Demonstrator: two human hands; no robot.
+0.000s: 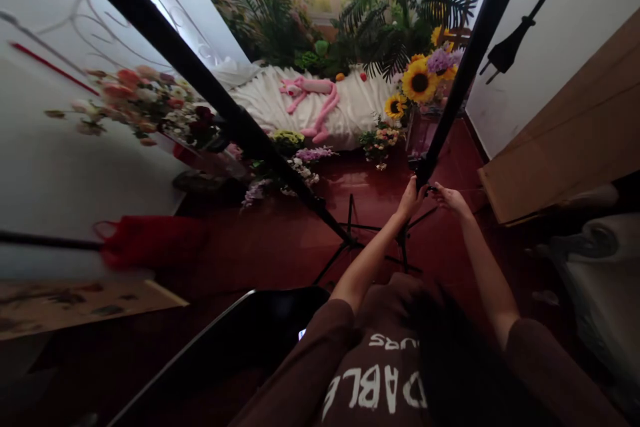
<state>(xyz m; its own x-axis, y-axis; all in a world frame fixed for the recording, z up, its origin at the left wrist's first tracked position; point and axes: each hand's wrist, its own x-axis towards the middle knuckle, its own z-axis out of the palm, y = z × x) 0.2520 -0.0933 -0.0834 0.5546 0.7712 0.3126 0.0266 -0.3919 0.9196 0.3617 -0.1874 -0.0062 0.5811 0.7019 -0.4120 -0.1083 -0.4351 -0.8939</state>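
Note:
A black stand pole [457,87] slants down from the upper right to spread legs on the red floor. My left hand [411,199] is wrapped round its lower part, just under a clamp collar [419,163]. Beside it, my right hand [449,200] has its fingertips pinched on a small dark knob [431,191] at the pole's right side. Another black pole [200,87] crosses the view from the upper left, and its legs stand close to the first stand's.
Behind the stands, a pink plush toy [320,88] lies on white cloth [265,97] among flowers and palm leaves. Sunflowers [419,81] stand at the right. A black plug [507,53] hangs at upper right, above a brown board [565,120]. A red bag [145,240] is at left.

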